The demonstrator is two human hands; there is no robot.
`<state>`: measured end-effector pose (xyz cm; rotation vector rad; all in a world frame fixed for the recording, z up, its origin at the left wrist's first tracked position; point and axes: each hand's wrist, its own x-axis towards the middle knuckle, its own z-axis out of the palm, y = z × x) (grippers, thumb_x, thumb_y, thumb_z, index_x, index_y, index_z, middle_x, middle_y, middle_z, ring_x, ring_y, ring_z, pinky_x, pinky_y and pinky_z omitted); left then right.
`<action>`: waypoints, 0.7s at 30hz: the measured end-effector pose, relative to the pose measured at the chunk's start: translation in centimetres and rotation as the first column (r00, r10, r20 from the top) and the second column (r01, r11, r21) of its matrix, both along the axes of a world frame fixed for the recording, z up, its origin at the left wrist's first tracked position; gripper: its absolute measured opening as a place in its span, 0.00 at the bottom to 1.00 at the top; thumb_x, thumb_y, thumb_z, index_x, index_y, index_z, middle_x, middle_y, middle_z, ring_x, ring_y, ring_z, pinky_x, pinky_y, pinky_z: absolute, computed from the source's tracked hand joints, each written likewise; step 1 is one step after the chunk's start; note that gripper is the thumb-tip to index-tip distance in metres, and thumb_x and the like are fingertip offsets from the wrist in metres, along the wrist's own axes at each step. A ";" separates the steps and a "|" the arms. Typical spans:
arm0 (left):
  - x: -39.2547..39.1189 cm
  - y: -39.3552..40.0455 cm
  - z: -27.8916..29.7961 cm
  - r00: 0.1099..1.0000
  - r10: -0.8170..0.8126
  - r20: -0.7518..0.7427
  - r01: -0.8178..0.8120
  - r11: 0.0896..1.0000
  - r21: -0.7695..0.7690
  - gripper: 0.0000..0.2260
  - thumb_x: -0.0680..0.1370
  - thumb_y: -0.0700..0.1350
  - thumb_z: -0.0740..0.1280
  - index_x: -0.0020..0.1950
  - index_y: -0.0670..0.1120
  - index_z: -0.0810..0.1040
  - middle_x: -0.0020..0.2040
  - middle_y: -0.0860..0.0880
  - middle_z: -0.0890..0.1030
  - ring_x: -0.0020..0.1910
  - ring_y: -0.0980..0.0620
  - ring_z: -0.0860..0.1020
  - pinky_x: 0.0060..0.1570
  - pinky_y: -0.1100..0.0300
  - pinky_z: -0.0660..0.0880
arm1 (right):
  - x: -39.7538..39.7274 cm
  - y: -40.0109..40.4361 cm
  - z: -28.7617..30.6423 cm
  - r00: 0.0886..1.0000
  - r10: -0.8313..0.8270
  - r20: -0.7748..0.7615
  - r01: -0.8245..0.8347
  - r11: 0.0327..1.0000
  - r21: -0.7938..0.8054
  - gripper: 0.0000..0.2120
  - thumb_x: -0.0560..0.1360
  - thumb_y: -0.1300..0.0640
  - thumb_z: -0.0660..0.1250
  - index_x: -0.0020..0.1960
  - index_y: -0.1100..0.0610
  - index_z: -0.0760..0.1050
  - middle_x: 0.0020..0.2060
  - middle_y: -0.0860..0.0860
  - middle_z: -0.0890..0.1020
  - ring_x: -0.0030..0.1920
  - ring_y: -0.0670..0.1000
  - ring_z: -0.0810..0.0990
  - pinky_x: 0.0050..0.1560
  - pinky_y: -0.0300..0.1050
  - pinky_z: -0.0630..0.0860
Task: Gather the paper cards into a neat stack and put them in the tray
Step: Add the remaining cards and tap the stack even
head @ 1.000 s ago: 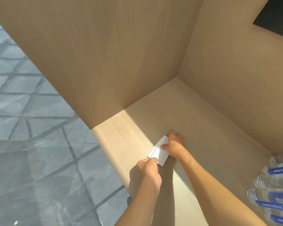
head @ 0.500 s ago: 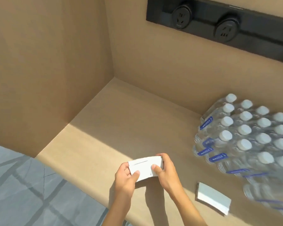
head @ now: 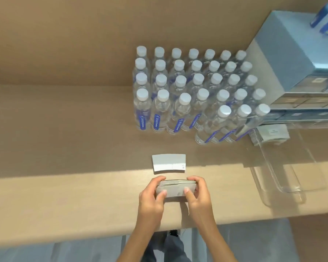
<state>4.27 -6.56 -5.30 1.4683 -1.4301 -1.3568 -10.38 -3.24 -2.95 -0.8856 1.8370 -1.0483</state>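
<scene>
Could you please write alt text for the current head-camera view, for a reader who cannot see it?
Both hands, left hand and right hand, hold a small stack of paper cards over a wooden counter. One loose card lies just beyond them. A clear tray already holding some cards sits to the right, beside rows of water bottles.

Low in the frame's centre: left hand [head: 152, 198] and right hand [head: 198, 195] clasping a small stack of cards [head: 175, 188] at either end. Just above, one loose card [head: 169, 162] flat on the wooden counter [head: 64, 195]. Right of frame: clear tray [head: 284, 174], more cards [head: 271, 134] at its far end. Upper centre: capped water bottles [head: 195, 91].
</scene>
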 end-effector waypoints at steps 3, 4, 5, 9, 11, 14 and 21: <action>-1.5 0.2 -0.6 0.998 -0.007 0.066 0.018 0.986 -0.164 0.19 0.76 0.33 0.65 0.60 0.53 0.78 0.55 0.59 0.82 0.53 0.66 0.80 0.53 0.77 0.71 | -1.2 0.3 -0.8 0.997 -0.049 0.056 0.051 0.998 -0.044 0.06 0.79 0.57 0.63 0.52 0.47 0.74 0.45 0.41 0.81 0.47 0.40 0.80 0.47 0.30 0.74; -1.8 0.3 -1.2 0.996 -0.009 0.093 0.028 0.977 -0.211 0.18 0.76 0.32 0.65 0.61 0.49 0.79 0.55 0.59 0.81 0.55 0.66 0.79 0.54 0.76 0.71 | -1.4 0.4 -1.2 0.996 -0.061 0.069 0.066 0.996 -0.064 0.05 0.79 0.53 0.61 0.51 0.48 0.75 0.45 0.40 0.81 0.47 0.40 0.80 0.48 0.29 0.73; -1.9 0.6 -2.0 0.993 -0.015 0.113 0.042 0.970 -0.239 0.17 0.76 0.31 0.64 0.61 0.45 0.80 0.55 0.58 0.81 0.56 0.64 0.79 0.55 0.73 0.72 | -1.5 0.4 -1.7 0.995 -0.068 0.069 0.074 0.993 -0.088 0.07 0.79 0.52 0.60 0.50 0.50 0.76 0.46 0.41 0.82 0.48 0.41 0.80 0.48 0.28 0.73; -2.2 2.3 -3.9 0.997 -0.033 0.070 0.046 0.982 -0.183 0.16 0.81 0.36 0.62 0.65 0.51 0.79 0.63 0.52 0.79 0.67 0.60 0.74 0.66 0.68 0.69 | -0.8 0.8 -4.0 0.997 -0.056 0.046 0.062 0.989 -0.131 0.11 0.82 0.55 0.56 0.49 0.54 0.77 0.45 0.44 0.82 0.50 0.46 0.81 0.51 0.33 0.74; -2.9 2.7 -3.9 0.999 0.027 0.019 -0.024 0.990 -0.138 0.12 0.83 0.46 0.58 0.62 0.59 0.77 0.64 0.59 0.78 0.71 0.62 0.71 0.67 0.72 0.65 | -0.7 0.9 -4.9 0.998 -0.066 0.017 0.068 0.983 -0.169 0.12 0.82 0.57 0.55 0.49 0.53 0.77 0.45 0.44 0.81 0.50 0.48 0.81 0.51 0.33 0.74; -4.1 2.7 -3.6 0.987 0.159 -0.020 -0.160 0.979 -0.123 0.13 0.84 0.50 0.55 0.55 0.59 0.78 0.61 0.61 0.78 0.72 0.58 0.72 0.67 0.70 0.66 | -0.5 0.8 -5.6 0.996 -0.084 -0.024 0.077 0.973 -0.216 0.12 0.82 0.58 0.54 0.48 0.53 0.76 0.46 0.44 0.80 0.51 0.49 0.80 0.53 0.35 0.74; -5.2 2.0 -3.4 0.968 0.245 -0.052 -0.250 0.958 -0.141 0.13 0.83 0.47 0.54 0.51 0.52 0.79 0.51 0.55 0.78 0.57 0.52 0.79 0.58 0.65 0.72 | -0.1 -0.1 -5.7 0.993 -0.100 -0.065 0.078 0.955 -0.285 0.13 0.83 0.56 0.53 0.44 0.57 0.73 0.42 0.46 0.75 0.44 0.49 0.77 0.47 0.37 0.72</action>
